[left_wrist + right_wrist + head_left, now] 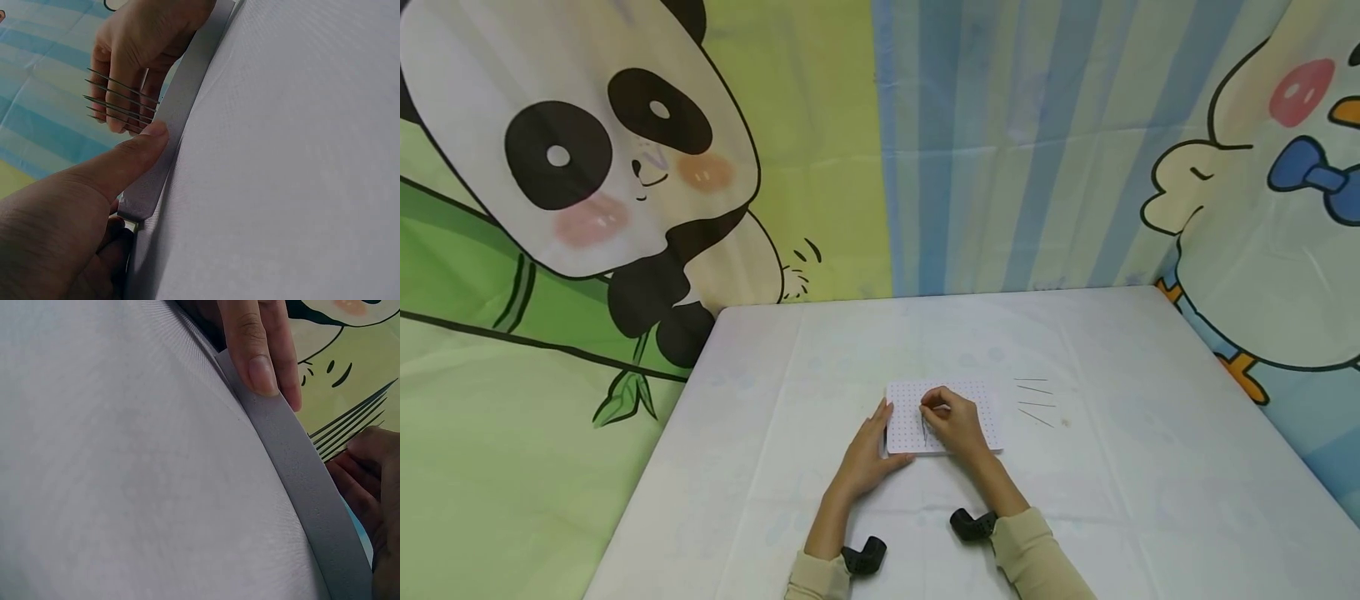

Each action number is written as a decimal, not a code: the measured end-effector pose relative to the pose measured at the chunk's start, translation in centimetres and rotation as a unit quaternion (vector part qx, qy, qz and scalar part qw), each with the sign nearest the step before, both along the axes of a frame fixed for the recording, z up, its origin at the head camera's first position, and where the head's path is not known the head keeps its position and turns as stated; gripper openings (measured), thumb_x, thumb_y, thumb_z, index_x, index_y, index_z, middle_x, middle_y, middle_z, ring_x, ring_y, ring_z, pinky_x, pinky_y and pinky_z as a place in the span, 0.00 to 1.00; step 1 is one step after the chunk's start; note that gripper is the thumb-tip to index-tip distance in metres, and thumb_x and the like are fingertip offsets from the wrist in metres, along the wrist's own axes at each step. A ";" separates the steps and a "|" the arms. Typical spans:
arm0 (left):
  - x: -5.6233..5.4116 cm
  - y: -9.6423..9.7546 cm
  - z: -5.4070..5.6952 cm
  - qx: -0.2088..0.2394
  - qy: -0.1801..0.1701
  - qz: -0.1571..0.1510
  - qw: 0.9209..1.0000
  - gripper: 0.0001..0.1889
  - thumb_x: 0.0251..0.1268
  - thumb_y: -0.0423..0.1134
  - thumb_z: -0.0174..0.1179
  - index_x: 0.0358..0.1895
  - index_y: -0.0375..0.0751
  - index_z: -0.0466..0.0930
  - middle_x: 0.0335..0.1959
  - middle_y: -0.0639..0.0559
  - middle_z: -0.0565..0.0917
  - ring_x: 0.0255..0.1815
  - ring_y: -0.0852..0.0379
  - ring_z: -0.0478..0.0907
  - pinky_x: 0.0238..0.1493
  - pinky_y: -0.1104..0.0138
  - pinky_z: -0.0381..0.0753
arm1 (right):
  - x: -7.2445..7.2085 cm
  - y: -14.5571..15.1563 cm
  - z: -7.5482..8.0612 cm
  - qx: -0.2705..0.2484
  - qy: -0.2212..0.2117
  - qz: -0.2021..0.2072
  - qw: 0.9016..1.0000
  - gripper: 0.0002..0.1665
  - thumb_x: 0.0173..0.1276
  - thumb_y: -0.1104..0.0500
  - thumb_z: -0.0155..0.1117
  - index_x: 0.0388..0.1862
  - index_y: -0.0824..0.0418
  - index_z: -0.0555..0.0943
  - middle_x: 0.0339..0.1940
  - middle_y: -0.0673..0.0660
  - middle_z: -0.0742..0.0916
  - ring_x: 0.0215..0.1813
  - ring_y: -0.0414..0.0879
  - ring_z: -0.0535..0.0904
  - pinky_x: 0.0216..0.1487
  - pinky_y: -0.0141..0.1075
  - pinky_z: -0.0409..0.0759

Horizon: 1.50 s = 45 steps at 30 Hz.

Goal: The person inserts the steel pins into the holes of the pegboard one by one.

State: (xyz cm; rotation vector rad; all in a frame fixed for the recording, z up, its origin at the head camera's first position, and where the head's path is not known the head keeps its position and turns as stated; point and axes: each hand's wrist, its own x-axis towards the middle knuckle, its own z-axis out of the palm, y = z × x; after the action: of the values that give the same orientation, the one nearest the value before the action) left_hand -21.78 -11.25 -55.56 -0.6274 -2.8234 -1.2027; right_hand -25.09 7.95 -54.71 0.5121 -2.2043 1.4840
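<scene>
Left hand [867, 454] spread, thumb and straight fingers against the board [904, 417]; right hand [957, 422] arched above it, fingertips pinching a stick [923, 427].

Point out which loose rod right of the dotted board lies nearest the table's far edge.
The topmost rod in the head view: it lies almost level there, while the others slant down to the right.

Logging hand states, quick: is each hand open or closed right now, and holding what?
Left hand: open, against the perforated board.
Right hand: closed, apparently pinching a thin dark stick.
</scene>
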 end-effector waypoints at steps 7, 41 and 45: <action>0.0 0.1 0.0 -0.004 0.002 -0.001 1.000 0.47 0.53 0.52 0.66 0.72 0.39 0.50 0.73 0.48 0.49 0.71 0.43 0.49 0.69 0.54 0.49 | 0.0 0.1 -0.1 0.021 0.021 -0.012 0.999 0.09 0.52 0.72 0.68 0.29 0.62 0.79 0.27 0.53 0.85 0.33 0.44 0.83 0.33 0.27 0.81; 0.2 0.1 0.0 -0.005 0.006 0.001 1.000 0.47 0.51 0.51 0.67 0.72 0.39 0.52 0.73 0.47 0.50 0.70 0.42 0.51 0.68 0.53 0.51 | 1.0 0.2 0.8 -0.011 0.029 0.017 0.999 0.12 0.53 0.74 0.67 0.38 0.69 0.81 0.32 0.59 0.85 0.36 0.50 0.83 0.37 0.31 0.82; 0.2 0.1 0.0 -0.008 0.005 0.007 1.000 0.47 0.51 0.51 0.67 0.72 0.39 0.52 0.73 0.48 0.50 0.70 0.41 0.51 0.68 0.52 0.51 | 1.7 0.4 2.0 -0.029 0.036 0.006 0.999 0.12 0.53 0.75 0.66 0.38 0.72 0.80 0.33 0.64 0.85 0.36 0.55 0.83 0.37 0.35 0.82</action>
State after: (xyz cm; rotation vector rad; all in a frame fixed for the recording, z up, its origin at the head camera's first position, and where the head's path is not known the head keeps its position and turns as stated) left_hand -21.56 -11.15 -55.55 -0.6123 -2.8280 -1.1720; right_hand -23.35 8.40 -52.76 0.5521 -2.1007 1.5061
